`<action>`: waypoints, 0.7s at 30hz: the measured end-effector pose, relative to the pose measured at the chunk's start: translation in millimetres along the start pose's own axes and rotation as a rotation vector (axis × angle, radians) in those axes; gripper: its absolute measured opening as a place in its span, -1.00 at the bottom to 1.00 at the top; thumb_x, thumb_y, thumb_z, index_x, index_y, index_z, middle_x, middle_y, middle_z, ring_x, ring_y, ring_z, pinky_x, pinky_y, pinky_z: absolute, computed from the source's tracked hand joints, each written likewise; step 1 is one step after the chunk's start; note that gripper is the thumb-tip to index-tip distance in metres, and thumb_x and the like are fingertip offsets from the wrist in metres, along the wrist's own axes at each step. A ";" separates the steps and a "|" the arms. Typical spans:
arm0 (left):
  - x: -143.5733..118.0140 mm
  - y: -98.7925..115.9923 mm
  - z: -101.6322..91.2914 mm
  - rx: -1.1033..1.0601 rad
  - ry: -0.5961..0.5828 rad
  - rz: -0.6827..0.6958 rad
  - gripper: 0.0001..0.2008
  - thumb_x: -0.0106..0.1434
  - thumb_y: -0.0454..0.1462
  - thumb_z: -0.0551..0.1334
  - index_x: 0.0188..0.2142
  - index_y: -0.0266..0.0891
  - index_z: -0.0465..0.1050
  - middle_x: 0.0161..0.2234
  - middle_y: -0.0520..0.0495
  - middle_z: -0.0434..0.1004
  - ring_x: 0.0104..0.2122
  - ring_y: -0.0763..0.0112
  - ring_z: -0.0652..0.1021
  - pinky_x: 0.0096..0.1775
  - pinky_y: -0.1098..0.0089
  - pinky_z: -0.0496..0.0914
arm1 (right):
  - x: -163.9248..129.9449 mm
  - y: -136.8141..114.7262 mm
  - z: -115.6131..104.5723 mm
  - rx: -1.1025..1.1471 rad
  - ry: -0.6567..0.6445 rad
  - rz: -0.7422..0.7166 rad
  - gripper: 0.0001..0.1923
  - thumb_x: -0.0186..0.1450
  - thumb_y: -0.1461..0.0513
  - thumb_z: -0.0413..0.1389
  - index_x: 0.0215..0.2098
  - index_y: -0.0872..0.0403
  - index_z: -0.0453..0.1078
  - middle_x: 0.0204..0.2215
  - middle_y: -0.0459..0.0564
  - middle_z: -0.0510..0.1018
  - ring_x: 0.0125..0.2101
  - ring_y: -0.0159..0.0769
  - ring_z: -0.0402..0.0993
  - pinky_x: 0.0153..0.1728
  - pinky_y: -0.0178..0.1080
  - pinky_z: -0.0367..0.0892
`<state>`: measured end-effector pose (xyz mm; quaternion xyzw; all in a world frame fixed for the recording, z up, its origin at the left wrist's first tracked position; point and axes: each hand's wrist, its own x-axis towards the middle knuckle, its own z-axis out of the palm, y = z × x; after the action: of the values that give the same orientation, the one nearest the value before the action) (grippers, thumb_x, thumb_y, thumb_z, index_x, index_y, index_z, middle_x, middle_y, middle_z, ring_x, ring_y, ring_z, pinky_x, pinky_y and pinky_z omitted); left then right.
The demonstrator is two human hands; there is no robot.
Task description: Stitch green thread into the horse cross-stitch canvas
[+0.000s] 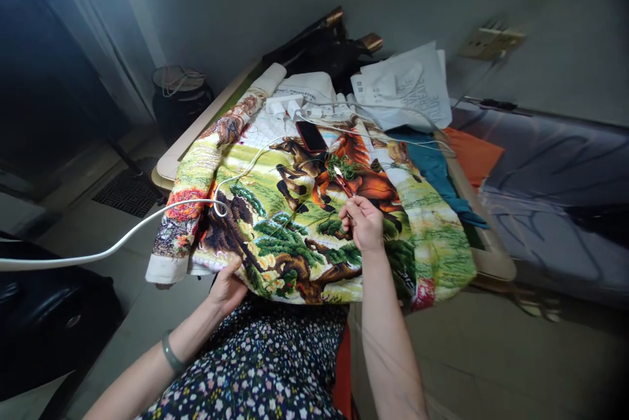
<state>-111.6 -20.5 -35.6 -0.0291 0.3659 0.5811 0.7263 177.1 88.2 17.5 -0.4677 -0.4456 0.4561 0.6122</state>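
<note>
A large cross-stitch cloth (pixel 289 210) with horses, trees and rocks is spread over the table, its left side rolled up and its front edge hanging toward my lap. My left hand (pixel 230 286) grips that front edge near the left, thumb on top and fingers hidden beneath. Over the middle of the cloth, my right hand (pixel 362 222) is closed round a slim red tool (pixel 345 185) with a pale tip; its exact kind is too small to tell. The tip meets a tangle of green thread (pixel 343 165) lying on the stitched horses. A dark phone (pixel 311 136) rests just behind the thread.
A white power strip (pixel 285 104) with plugs sits behind the phone. One white cable (pixel 122 246) crosses the cloth's left side. White paper bags (pixel 405 89), black items and teal fabric (pixel 432 168) lie on the table (pixel 494 263). A wall socket (pixel 491 42) is at right.
</note>
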 end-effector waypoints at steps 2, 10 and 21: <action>8.9 -6.4 11.2 0.045 0.027 -0.008 -0.68 0.01 -0.35 0.38 -0.17 -0.24 0.57 -0.27 -0.08 0.69 -0.10 0.15 0.60 0.10 0.15 0.37 | -0.6 -0.3 -0.2 -0.006 -0.005 -0.003 -0.67 0.10 0.04 0.31 -0.42 0.07 0.33 -0.63 -0.18 0.47 -0.74 -0.53 0.23 -0.79 -0.49 0.18; 25.1 -10.3 10.7 0.109 0.080 -0.015 -0.72 0.03 -0.41 0.36 -0.21 -0.30 0.59 -0.29 -0.14 0.69 -0.16 0.15 0.63 0.01 0.21 0.46 | -1.5 -0.3 -0.6 -0.033 -0.009 -0.004 -0.68 0.14 0.02 0.27 -0.41 0.06 0.32 -0.62 -0.19 0.46 -0.73 -0.53 0.23 -0.78 -0.49 0.18; -1.8 -6.7 -40.6 0.426 0.261 0.013 -0.75 0.04 -0.32 0.40 -0.23 -0.25 0.57 -0.22 -0.17 0.67 -0.23 0.19 0.63 -0.18 0.27 0.51 | 0.4 3.3 1.7 -0.170 0.017 -0.037 -0.67 0.15 -0.01 0.22 -0.40 0.07 0.31 -0.63 -0.17 0.46 -0.73 -0.49 0.24 -0.77 -0.44 0.20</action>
<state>-126.1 -43.1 -66.8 0.0524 0.5711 0.4869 0.6588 175.1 89.3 14.7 -0.5134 -0.4860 0.4011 0.5825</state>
